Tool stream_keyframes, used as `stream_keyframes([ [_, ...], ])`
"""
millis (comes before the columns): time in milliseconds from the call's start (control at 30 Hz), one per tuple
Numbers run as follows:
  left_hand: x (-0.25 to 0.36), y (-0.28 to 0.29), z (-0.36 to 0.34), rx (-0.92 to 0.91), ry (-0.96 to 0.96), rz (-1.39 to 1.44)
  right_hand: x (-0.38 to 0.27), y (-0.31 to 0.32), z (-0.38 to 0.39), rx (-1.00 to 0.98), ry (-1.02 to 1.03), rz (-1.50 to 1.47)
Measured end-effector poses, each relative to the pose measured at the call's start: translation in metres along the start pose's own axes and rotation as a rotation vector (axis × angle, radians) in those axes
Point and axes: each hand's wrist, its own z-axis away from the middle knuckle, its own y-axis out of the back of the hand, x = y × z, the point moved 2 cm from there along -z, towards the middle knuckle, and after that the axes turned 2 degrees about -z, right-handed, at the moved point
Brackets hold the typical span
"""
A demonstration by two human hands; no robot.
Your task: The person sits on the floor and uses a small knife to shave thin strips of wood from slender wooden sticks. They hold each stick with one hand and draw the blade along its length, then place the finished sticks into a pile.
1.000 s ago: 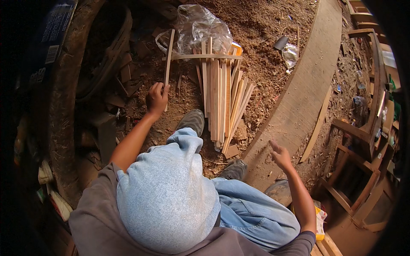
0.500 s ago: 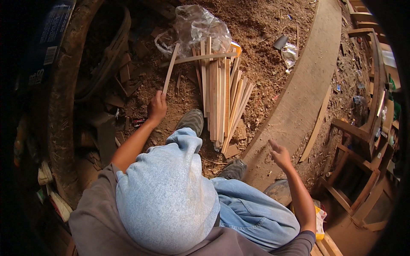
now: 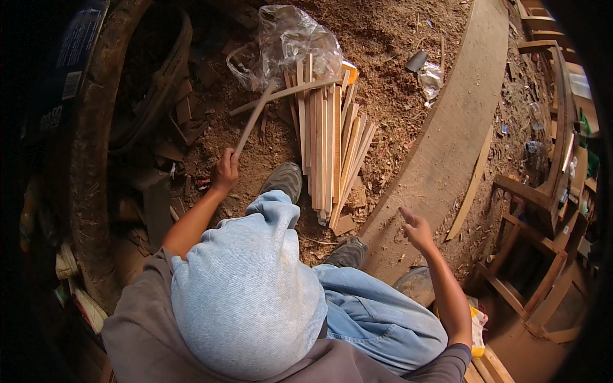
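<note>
My left hand (image 3: 225,171) is closed around the lower end of a thin wooden strip (image 3: 253,121). The strip slants up and to the right, its far end over the left part of a strip lying crosswise (image 3: 281,95). A bundle of pale wooden strips (image 3: 325,153) lies on the ground to the right of that hand, roughly lengthwise in front of my shoes. My right hand (image 3: 416,230) hovers over a wide plank, index finger stretched out and nothing visible in it; its other fingers are partly hidden.
The long wide plank (image 3: 440,127) runs along the right over ground littered with wood shavings. A clear plastic bag (image 3: 297,45) lies beyond the bundle. Wooden frames (image 3: 530,255) stand at the right; a thick log-like post (image 3: 89,166) rises at the left.
The strip in my left hand has tipped further to the right, and that hand has shifted slightly left and nearer to me. My right hand is almost unmoved.
</note>
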Motion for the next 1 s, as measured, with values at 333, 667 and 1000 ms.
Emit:
stream_keyframes([
  [333, 0.0, 0.014, 0.003, 0.174, -0.047, -0.096, -0.016, 0.0, 0.007, 0.007, -0.048, 0.032],
  [667, 0.087, -0.005, -0.122, 0.169, -0.386, -0.28, -0.011, -0.002, 0.004, 0.035, -0.015, 0.033],
  [1000, 0.096, 0.002, -0.15, 0.165, -0.363, -0.376, -0.009, -0.004, 0.003, 0.034, 0.003, -0.003],
])
